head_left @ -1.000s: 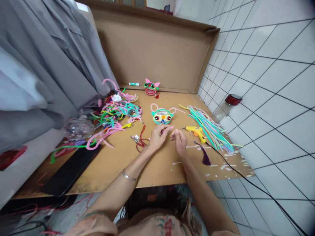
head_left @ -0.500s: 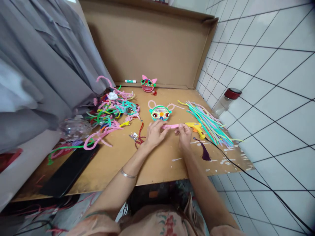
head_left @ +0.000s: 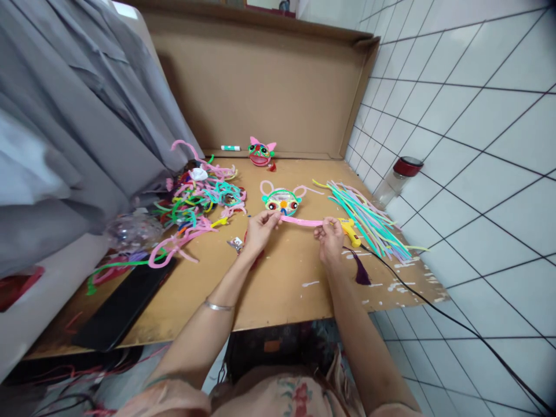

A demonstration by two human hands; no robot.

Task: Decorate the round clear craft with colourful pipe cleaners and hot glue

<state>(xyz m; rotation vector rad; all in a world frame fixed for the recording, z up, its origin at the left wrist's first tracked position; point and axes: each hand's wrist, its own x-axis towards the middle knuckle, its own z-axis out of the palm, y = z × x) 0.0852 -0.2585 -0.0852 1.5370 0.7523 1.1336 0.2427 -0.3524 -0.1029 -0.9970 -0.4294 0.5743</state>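
Both forearms are bare from the elbow to the left hand [head_left: 259, 229] and the right hand [head_left: 330, 234]. A thin silver bangle [head_left: 216, 305] sits around the left wrist. The top [head_left: 299, 399] is pale peach cloth printed with red flowers and small green leaves. A peach sleeve [head_left: 167, 401] of the same cloth covers the left upper arm, with a thin dark line along its edge.

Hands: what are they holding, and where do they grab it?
One pink pipe cleaner, held out straight between both hands. The left hand pinches its left end and the right hand pinches its right end.
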